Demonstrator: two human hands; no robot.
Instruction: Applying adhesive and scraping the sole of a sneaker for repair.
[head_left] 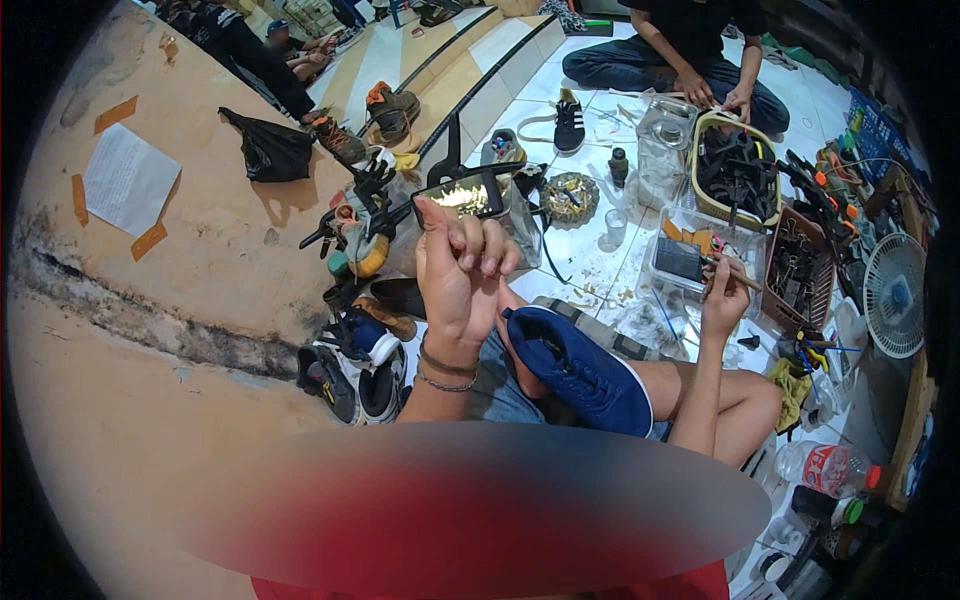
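Note:
My left hand (465, 270) is raised in front of a phone (462, 197) on a black stand. Its fingers curl toward the palm, the thumb points up, and nothing shows in it. To the right, my right hand (725, 297) grips a slim wooden-handled tool (738, 275), whose tip I cannot make out. That hand is over a clear plastic tub (665, 285), beside a dark rectangular block (679, 260) and some orange pieces. A navy lace-up shoe (585, 375) rests on my lap, touched by neither hand.
Several shoes (350, 375) line the wall at left. A yellow-rimmed basket (770, 165) of black parts, a brown basket (797, 265) of clips and a fan (893, 295) stand right. A black striped shoe (568, 125) sits ahead, near another person's hands (715, 92). A bottle (825, 468) lies lower right.

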